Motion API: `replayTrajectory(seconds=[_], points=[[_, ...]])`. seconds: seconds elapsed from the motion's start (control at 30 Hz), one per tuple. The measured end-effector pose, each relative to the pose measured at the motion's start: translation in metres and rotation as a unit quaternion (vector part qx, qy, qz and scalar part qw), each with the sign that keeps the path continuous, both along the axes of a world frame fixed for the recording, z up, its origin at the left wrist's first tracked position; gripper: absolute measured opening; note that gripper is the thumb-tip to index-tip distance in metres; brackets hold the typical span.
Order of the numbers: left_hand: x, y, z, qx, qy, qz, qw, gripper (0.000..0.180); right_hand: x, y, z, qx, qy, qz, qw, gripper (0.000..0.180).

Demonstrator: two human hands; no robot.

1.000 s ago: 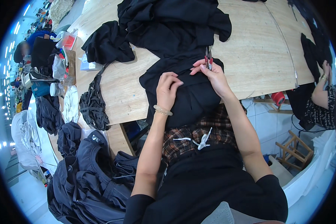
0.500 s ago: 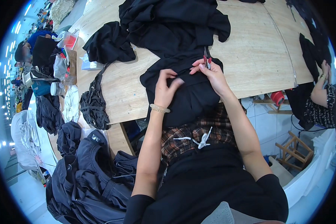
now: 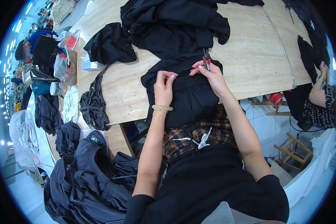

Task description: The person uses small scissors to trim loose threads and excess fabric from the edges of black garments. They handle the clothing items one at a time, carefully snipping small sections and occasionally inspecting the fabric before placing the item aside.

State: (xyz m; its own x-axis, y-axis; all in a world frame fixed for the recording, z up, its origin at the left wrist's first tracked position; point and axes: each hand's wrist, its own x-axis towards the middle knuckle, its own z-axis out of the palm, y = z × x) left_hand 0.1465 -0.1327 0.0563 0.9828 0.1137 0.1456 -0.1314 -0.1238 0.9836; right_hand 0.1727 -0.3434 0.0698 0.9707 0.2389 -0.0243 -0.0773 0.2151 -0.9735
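Note:
A black garment [image 3: 192, 95] lies over the table's near edge and hangs toward my lap. Above its left part is my left hand [image 3: 163, 87], thumb and fingers pinched together; whatever they hold, perhaps a bit of cloth or thread, is too small to tell. My right hand [image 3: 212, 78] is closed on small red-handled thread snips [image 3: 206, 61], whose blades point away from me. The right thumb and forefinger come close together over the cloth, a short way right of the left hand.
More black garments [image 3: 168, 22] are heaped farther back on the wooden table [image 3: 250, 52]. To the left lie a smaller black cloth [image 3: 110, 43], a tissue box [image 3: 90, 64] and bundled black strips [image 3: 93, 100]. Dark clothes [image 3: 86, 179] pile at lower left. Another person's arm [image 3: 319, 91] shows at right, near a wooden stool [image 3: 293, 153].
My left thumb and fingers have come together into a pinch, and the left hand has turned slightly more upright. The right hand with the snips stays nearly in place.

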Motion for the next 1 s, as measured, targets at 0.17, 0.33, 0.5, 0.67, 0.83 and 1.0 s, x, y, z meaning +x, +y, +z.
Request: replayTrajectory(seconds=[0.17,0.33,0.5,0.67,0.83,1.0], points=[[-0.015,-0.009,0.038,0.263,-0.063,0.046,0.962,0.01,-0.009,0.013,0.023,0.01,0.027,-0.004,1.0,0.018],[-0.025,-0.044,0.033,0.35,-0.024,0.098,0.931,0.018,0.001,0.028,0.017,0.03,0.057,0.008,0.998,0.019],[-0.014,-0.023,0.004,0.269,0.04,0.06,0.96,0.014,0.01,0.027,0.008,0.019,0.079,-0.034,0.996,0.017],[-0.017,-0.023,0.018,0.224,0.027,0.045,0.973,0.017,0.013,0.028,0.016,0.04,0.111,-0.025,0.993,0.016],[-0.011,-0.024,0.005,0.315,0.047,0.07,0.945,0.016,0.007,0.022,0.044,0.06,0.161,0.045,0.984,0.021],[-0.011,-0.016,0.012,0.23,0.07,0.029,0.97,0.01,-0.005,0.009,0.071,0.089,0.123,0.026,0.988,0.027]])
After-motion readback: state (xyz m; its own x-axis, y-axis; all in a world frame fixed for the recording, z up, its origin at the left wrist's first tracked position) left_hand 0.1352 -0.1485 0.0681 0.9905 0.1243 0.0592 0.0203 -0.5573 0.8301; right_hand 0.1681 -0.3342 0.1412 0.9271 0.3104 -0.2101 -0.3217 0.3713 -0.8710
